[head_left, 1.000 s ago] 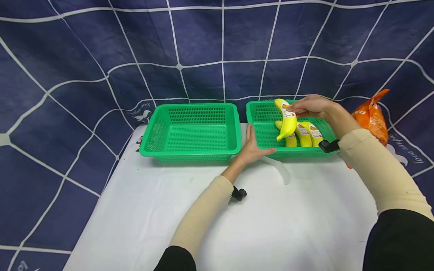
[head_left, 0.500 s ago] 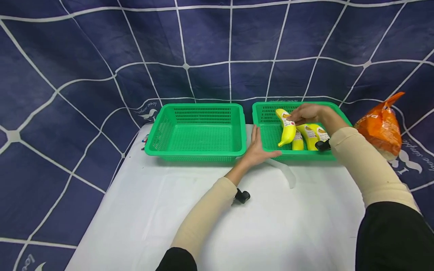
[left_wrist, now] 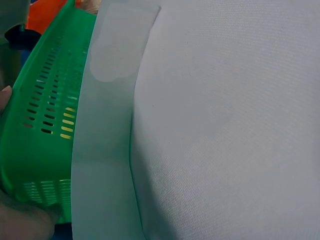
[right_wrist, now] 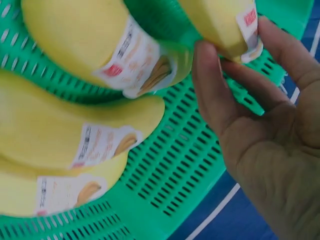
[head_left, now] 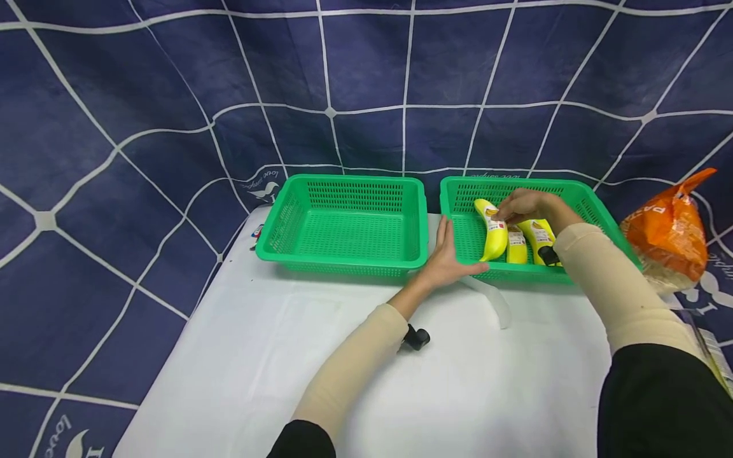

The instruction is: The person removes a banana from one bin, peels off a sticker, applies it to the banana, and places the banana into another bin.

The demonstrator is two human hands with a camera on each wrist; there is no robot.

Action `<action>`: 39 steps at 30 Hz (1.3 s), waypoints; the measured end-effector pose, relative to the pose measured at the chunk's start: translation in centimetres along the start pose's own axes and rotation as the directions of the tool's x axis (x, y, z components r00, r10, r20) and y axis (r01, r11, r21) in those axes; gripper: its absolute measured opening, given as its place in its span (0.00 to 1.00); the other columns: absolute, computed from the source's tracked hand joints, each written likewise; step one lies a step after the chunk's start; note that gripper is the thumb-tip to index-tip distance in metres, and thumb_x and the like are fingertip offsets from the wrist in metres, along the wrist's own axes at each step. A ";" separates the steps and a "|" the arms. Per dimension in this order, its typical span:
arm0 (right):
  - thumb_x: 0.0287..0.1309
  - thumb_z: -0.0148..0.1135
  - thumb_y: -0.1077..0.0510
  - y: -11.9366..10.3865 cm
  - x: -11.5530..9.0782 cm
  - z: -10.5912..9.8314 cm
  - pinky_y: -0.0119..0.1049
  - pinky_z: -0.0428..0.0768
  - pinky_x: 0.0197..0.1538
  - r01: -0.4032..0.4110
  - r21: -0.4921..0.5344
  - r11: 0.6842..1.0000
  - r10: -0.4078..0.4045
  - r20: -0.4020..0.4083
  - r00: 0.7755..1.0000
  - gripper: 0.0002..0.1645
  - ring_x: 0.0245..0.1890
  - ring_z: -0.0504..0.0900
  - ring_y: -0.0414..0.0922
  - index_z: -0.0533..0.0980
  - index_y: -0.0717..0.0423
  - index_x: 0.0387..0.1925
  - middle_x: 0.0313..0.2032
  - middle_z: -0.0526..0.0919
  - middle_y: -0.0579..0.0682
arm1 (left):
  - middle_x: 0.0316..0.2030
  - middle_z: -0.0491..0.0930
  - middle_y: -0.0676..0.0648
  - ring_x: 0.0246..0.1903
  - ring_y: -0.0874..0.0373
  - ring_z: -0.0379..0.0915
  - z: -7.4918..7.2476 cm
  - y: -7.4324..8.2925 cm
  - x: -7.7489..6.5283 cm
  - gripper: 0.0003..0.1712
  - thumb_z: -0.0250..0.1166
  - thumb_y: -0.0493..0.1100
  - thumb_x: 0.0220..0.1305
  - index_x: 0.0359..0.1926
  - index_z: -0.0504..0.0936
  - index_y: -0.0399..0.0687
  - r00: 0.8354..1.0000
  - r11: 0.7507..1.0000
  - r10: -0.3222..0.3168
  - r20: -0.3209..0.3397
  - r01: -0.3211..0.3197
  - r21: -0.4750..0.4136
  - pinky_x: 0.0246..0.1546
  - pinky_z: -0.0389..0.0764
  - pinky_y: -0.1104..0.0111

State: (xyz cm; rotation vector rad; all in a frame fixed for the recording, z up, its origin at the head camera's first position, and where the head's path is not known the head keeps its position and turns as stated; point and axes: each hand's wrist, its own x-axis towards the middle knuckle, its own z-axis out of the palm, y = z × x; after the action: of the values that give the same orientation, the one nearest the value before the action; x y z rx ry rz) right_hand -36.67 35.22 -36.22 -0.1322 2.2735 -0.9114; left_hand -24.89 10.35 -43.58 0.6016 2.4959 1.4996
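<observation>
My right hand (head_left: 523, 205) reaches into the right green basket (head_left: 601, 216) and pinches a yellow banana (head_left: 494, 238) with a white label. In the right wrist view, thumb and fingers (right_wrist: 207, 80) grip its labelled end (right_wrist: 245, 35). Several more labelled bananas lie beside it on the basket floor, among them a middle banana (head_left: 516, 247) and a right banana (head_left: 537, 236). My left hand (head_left: 449, 261) rests at the basket's near left corner, fingers straight and thumb spread along the near rim. The left wrist view shows the basket's wall (left_wrist: 45, 115) beside that hand.
A second green basket (head_left: 343, 257) with nothing in it stands to the left. An orange plastic bag (head_left: 670, 229) sits right of the baskets. A pale translucent strip (head_left: 492, 299) lies on the white table (head_left: 487, 394). Dark blue gridded cloth (head_left: 366, 76) hangs behind.
My right hand has lowered the banana into the right basket, down beside the others. The left hand has stayed at the basket corner. The view has shifted, so everything appears further right or left accordingly.
</observation>
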 end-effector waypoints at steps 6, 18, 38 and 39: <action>0.67 0.58 0.56 -0.4 0.7 0.2 0.34 0.78 0.41 -0.031 -0.082 0.996 0.035 0.045 0.998 0.17 0.25 0.70 0.38 0.79 0.67 0.45 0.25 0.75 0.43 | 0.76 0.19 0.58 0.77 0.50 0.35 -0.2 0.0 0.0 0.71 0.73 0.60 0.51 0.77 0.31 0.46 1.000 1.000 0.002 -0.005 -0.002 -0.011 0.72 0.59 0.51; 0.64 0.62 0.53 0.8 1.5 1.3 0.31 0.77 0.35 -0.060 -0.136 0.989 0.059 -0.006 0.998 0.24 0.22 0.71 0.38 0.78 0.70 0.51 0.25 0.80 0.43 | 0.75 0.17 0.60 0.78 0.52 0.34 0.4 0.1 -0.3 0.71 0.73 0.61 0.52 0.77 0.28 0.52 1.000 1.000 -0.013 0.026 0.014 -0.016 0.72 0.59 0.53; 0.70 0.53 0.59 -1.0 1.6 2.1 0.33 0.85 0.43 -0.163 -0.120 0.979 0.175 0.098 0.980 0.19 0.30 0.84 0.40 0.76 0.74 0.47 0.32 0.85 0.52 | 0.76 0.18 0.59 0.77 0.49 0.39 -0.1 -0.2 0.0 0.71 0.73 0.61 0.52 0.77 0.30 0.49 1.000 1.000 -0.008 0.012 0.007 0.022 0.71 0.63 0.53; 0.70 0.52 0.59 -1.0 1.7 2.1 0.33 0.85 0.43 -0.168 -0.109 0.980 0.180 0.116 0.977 0.19 0.31 0.84 0.40 0.76 0.74 0.48 0.32 0.85 0.53 | 0.76 0.18 0.58 0.77 0.49 0.39 -0.1 -0.2 0.0 0.71 0.72 0.61 0.52 0.77 0.29 0.50 1.000 1.000 -0.010 0.012 0.010 0.025 0.70 0.63 0.53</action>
State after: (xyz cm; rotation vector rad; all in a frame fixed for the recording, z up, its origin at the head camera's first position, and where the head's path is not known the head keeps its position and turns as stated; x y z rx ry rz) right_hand -36.79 32.69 -37.56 -0.0314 2.1749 -0.6811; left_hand -25.02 10.18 -43.65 0.5996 2.5083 1.4592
